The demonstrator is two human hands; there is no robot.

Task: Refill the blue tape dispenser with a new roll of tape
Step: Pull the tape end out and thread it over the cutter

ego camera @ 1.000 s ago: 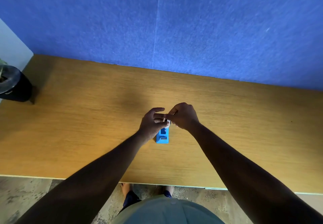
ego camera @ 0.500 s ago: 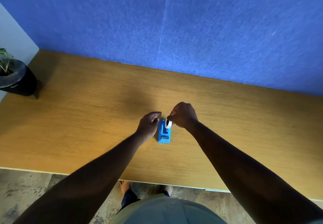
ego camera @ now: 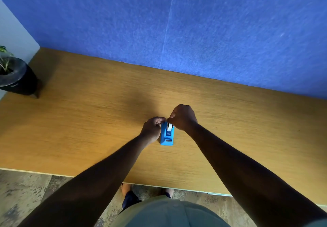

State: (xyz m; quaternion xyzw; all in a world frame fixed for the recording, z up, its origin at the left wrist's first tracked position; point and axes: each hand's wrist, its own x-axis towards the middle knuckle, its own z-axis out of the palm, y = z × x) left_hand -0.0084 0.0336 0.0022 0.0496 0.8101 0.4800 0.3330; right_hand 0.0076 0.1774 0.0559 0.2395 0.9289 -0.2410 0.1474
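Note:
The blue tape dispenser [ego camera: 167,136] stands on the wooden table [ego camera: 88,117], its cutter end towards me. A white tape roll [ego camera: 169,126] sits upright in the dispenser's far end. My left hand [ego camera: 153,128] is curled against the dispenser's left side, fingers pinched at its far corner. My right hand [ego camera: 182,118] is closed over the right side of the roll, thumb and fingers at the roll's top. Where the fingertips touch is hidden between the two hands.
A dark plant pot [ego camera: 16,78] stands at the table's far left corner. A blue felt partition [ego camera: 177,23] runs along the back edge. The table's front edge [ego camera: 106,179] is near my body, with patterned floor below.
The tape roll has gone from beside the dispenser's top down into its cradle. My left hand has closed in against the dispenser's side. The view shifted slightly.

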